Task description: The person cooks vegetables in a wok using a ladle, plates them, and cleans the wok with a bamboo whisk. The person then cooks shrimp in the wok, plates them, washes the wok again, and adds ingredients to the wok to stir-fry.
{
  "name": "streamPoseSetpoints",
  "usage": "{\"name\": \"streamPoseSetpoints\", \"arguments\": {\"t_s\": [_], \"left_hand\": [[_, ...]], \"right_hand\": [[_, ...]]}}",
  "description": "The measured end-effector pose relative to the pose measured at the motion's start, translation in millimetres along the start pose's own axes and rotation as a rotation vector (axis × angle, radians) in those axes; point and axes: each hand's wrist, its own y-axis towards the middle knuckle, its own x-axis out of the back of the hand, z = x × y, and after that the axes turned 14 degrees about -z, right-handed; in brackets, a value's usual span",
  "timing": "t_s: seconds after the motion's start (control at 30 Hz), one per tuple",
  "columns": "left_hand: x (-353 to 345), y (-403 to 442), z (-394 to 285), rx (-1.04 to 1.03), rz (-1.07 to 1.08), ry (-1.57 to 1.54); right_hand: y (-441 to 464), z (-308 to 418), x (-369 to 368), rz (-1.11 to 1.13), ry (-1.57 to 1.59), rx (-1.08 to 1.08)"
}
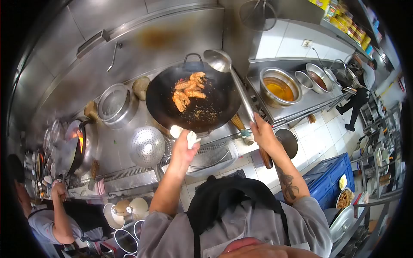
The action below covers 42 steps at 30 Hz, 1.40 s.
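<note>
Lying in the black wok [165, 96]: browned food [181, 101] and crumbs [202, 115].

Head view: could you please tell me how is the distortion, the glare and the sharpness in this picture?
In the head view, strong wide-angle bending, with black corners; in the head view again, a bright glare spot on the perforated strainer; same head view, the wok and the ladle fairly clear, while the packages at upper right look soft.
</note>
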Motion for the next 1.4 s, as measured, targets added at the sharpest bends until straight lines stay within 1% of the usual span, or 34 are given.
{"name": "streamPoseSetpoints", "arguments": {"t_s": [0.03, 0.07, 0.1, 0.17, 0.2, 0.23, 0.3, 0.33, 0.4, 0.43, 0.5, 0.57, 0.63, 0.7, 0.73, 0.77, 0.8, 0.83, 0.9, 0.93, 1.03, 1.07, 1.1, 1.17, 1.23, 1.3, 1.37, 1.4], "left_hand": [[-3.7, -15.3, 10.2, -0.074, -0.045, 0.096], [-5.5, -28.4, 24.9, -0.146, -0.091, 0.193], [3.0, -25.8, 48.0, -0.216, -0.076, 0.263], [1.7, -48.5, 74.2, -0.247, -0.075, 0.429], [-3.2, -62.7, 80.8, -0.274, -0.031, 0.458], [-12.5, -78.9, 80.3, -0.223, -0.004, 0.465], [-25.8, -99.3, 77.5, -0.105, 0.035, 0.486], [-29.1, -101.4, 84.3, -0.015, 0.069, 0.431], [-22.5, -109.5, 107.3, 0.134, 0.166, 0.418], [-19.3, -114.5, 120.9, 0.218, 0.212, 0.415], [-20.5, -123.1, 149.0, 0.355, 0.260, 0.437], [-27.4, -122.6, 179.0, 0.495, 0.331, 0.477], [-40.7, -133.6, 207.6, 0.650, 0.397, 0.492], [-57.3, -141.4, 232.4, 0.809, 0.449, 0.513], [-60.5, -121.8, 255.5, 0.864, 0.573, 0.559], [-79.0, -122.4, 277.6, 0.954, 0.481, 0.548], [-99.5, -112.8, 310.1, 0.969, 0.547, 0.596], [-112.9, -107.6, 341.1, 0.981, 0.626, 0.635], [-129.7, -130.8, 370.5, 1.079, 0.624, 0.689], [-125.7, -129.2, 383.1, 1.134, 0.646, 0.656], [-148.6, -130.5, 404.5, 1.197, 0.651, 0.756], [-153.6, -125.5, 421.5, 1.244, 0.789, 0.750], [-153.8, -122.7, 436.1, 1.123, 0.779, 0.829], [-150.3, -141.7, 440.0, 0.862, 0.777, 0.959], [-115.7, -133.6, 454.5, 0.588, 0.864, 1.080], [-88.0, -117.9, 460.6, 0.655, 0.936, 1.219], [-84.4, -121.0, 461.8, 0.698, 1.011, 1.207], [-90.6, -119.2, 471.5, 0.736, 0.980, 1.229]], "right_hand": [[-3.1, 3.8, 5.3, -0.041, 0.005, -0.037], [-7.3, -9.7, 5.3, -0.057, 0.031, -0.059], [-11.5, -23.2, 5.3, -0.074, 0.056, -0.081], [-29.2, -18.6, 13.9, -0.021, 0.105, -0.210], [-45.5, -13.6, 17.9, 0.083, 0.303, -0.372], [-61.7, -6.7, 22.5, 0.166, 0.477, -0.554], [-94.2, 26.3, 55.2, 0.240, 0.822, -0.964], [-113.2, 21.1, 69.4, 0.268, 0.966, -1.043], [-154.5, 3.5, 103.2, 0.304, 1.276, -1.180], [-177.5, -3.9, 122.5, 0.295, 1.441, -1.224], [-220.2, -9.7, 157.5, 0.240, 1.596, -1.278], [-259.5, -7.8, 181.9, 0.082, 1.624, -1.291], [-294.3, -9.4, 203.5, -0.068, 1.659, -1.282], [-318.1, -13.8, 225.8, -0.169, 1.808, -1.222], [-331.5, -16.6, 233.8, -0.222, 1.885, -1.194], [-348.5, -19.2, 236.5, -0.279, 1.968, -1.172], [-357.3, -31.2, 238.8, -0.340, 2.013, -1.168], [-357.9, -21.7, 241.1, -0.462, 1.971, -1.125], [-377.6, -14.5, 246.7, -0.624, 1.897, -1.045], [-392.3, -13.9, 248.8, -0.657, 1.946, -0.983], [-417.4, 2.5, 261.9, -0.799, 1.946, -0.957], [-424.1, 5.7, 264.5, -0.872, 1.873, -0.991], [-430.0, 13.0, 267.4, -0.942, 1.808, -1.030], [-439.6, 30.1, 269.1, -1.072, 1.672, -1.100], [-446.5, 32.3, 270.6, -1.111, 1.487, -1.202], [-439.0, 42.3, 269.7, -1.150, 1.307, -1.313], [-428.6, 45.6, 269.3, -1.182, 1.282, -1.235], [-426.2, 41.1, 263.9, -1.213, 1.287, -1.222]]}}
